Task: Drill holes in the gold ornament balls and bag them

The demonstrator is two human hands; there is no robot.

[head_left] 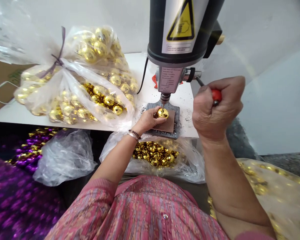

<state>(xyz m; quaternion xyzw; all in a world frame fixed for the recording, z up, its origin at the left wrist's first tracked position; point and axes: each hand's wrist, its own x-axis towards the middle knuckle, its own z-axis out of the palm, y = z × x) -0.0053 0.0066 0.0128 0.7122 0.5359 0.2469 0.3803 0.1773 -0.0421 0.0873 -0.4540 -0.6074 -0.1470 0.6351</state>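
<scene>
I have one gold ball (162, 113) in my left hand (149, 119), thumb on the near side and fingers on the far side, closed only as far as its width allows. My right hand (216, 108) is curled tightly round the one red knob (216, 95) of a lever. One drill bit (163, 106) stands upright at the top of the ball, just beyond my left fingertips, below one black motor housing (182, 36). Under that hand lie one brown board (168, 125) and one grey base (176, 134) on the white tabletop (187, 100); two bracelets (134, 134) circle my left wrist. Left of that hand bulge clear bags (90, 100) of gold balls, one purple-brown tie (58, 60) drawn round the gathered plastic; the folds overlap, so I can't say how many bags or balls there are. Nearer me than my left hand, one open bag (190, 160) holds more, too heaped to count, partly covered by my forearm. My fingers hide part of the ball, and I can't tell how deep the bit goes. The purple shiny pieces (12, 196) at lower left are blurred and cut off.
</scene>
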